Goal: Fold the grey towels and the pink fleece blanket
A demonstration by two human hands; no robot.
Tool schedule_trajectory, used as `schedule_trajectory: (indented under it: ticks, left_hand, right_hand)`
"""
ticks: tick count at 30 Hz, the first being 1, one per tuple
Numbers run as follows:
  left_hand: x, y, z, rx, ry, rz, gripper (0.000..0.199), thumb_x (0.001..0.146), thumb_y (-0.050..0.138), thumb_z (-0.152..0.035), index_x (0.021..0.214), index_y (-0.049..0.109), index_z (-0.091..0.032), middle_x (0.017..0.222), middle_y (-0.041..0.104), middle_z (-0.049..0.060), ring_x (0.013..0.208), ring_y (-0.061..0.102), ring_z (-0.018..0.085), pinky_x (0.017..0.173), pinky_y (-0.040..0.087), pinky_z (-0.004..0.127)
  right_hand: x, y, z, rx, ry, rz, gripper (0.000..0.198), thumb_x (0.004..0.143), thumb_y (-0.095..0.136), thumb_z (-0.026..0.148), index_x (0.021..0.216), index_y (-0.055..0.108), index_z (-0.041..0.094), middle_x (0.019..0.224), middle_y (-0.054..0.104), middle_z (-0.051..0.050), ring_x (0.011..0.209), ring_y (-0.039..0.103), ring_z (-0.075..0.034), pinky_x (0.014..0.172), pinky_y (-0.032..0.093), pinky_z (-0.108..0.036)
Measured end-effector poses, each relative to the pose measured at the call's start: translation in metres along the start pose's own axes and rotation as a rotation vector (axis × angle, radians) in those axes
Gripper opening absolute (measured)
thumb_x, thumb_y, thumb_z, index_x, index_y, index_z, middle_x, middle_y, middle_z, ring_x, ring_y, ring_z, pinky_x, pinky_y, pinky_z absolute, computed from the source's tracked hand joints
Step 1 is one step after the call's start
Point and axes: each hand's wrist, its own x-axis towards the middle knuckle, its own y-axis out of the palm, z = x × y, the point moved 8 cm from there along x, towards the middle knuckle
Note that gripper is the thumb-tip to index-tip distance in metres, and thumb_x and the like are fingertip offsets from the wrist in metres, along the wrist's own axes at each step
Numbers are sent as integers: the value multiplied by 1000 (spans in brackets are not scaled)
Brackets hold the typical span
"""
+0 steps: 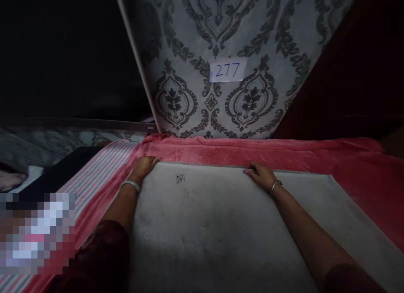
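Observation:
A large, flat grey-white board (202,225) with dark scuffs lies over a red plush blanket (356,187). My left hand (144,166) holds the board's far left corner, its fingers curled at the edge. Further right along the same far edge, my right hand (261,175) grips the board, with the fingers bent over the rim and partly hidden. Each wrist has a bracelet. The board's near end runs out of view below.
A striped cloth border (104,166) runs down the left side of the blanket. Beyond the far edge stands a grey patterned wall (211,103) with a paper label (229,70) reading 277. A big dark screen-like panel (63,57) rises at left.

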Motion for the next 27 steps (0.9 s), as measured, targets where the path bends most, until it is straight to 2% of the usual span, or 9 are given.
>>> schedule_trajectory:
  ticks: [3, 6, 10, 14, 17, 23, 25, 27]
  left_hand:
    - [1, 0, 1, -98, 93, 31, 53, 91, 37, -58, 91, 72, -18, 95, 76, 11, 90, 69, 25, 76, 47, 30]
    - [4, 1, 0, -189, 176, 55, 46, 84, 41, -58, 85, 68, -20, 88, 74, 7, 84, 68, 23, 73, 47, 28]
    - [9, -5, 6, -185, 148, -51, 43, 84, 38, -53, 83, 67, -22, 91, 74, 8, 90, 68, 24, 79, 48, 30]
    - [15, 4, 10, -196, 123, -20, 43, 84, 40, -51, 89, 71, -23, 98, 76, 8, 95, 69, 26, 83, 50, 31]
    - [16, 9, 7, -125, 96, -3, 47, 87, 38, -50, 95, 73, -21, 102, 77, 11, 98, 69, 28, 84, 50, 33]
    - [10, -4, -9, 123, 24, 62, 62, 95, 26, -51, 103, 75, -13, 112, 74, 20, 106, 68, 35, 89, 49, 40]
    - [9, -7, -11, 147, 40, 102, 63, 96, 26, -50, 106, 74, -11, 118, 72, 21, 111, 67, 34, 92, 49, 40]
    - [9, -10, -10, 132, 84, 93, 59, 96, 29, -47, 106, 75, -12, 118, 73, 17, 111, 68, 30, 90, 49, 36]
  right_hand:
    - [-2, -3, 1, 75, -23, 41, 21, 82, 62, 37, 94, 67, 20, 91, 71, -5, 81, 63, -21, 73, 45, -29]
    - [-2, -5, 1, 77, -12, 37, 15, 83, 59, 32, 88, 66, 20, 87, 71, -5, 81, 62, -21, 74, 44, -29]
    - [-1, -11, 2, 23, 13, -60, 15, 89, 55, 31, 86, 65, 19, 87, 70, -6, 83, 61, -21, 76, 42, -29]
    - [3, -4, 0, 0, 61, 10, 11, 90, 57, 27, 84, 64, 20, 85, 70, -5, 79, 60, -19, 73, 40, -27]
    - [5, -2, 2, -35, 80, 45, 11, 92, 57, 25, 88, 65, 19, 90, 71, -5, 84, 62, -18, 74, 40, -26]
    - [5, -5, 14, -154, 83, 70, 17, 96, 54, 27, 97, 68, 18, 102, 72, -8, 95, 62, -20, 79, 39, -28]
    - [4, -10, 16, -171, 87, 69, 18, 96, 55, 28, 99, 68, 17, 103, 72, -9, 95, 63, -21, 80, 40, -28]
    - [0, -19, 11, -194, 94, 63, 18, 95, 57, 30, 102, 69, 18, 105, 73, -8, 97, 63, -21, 82, 40, -28]
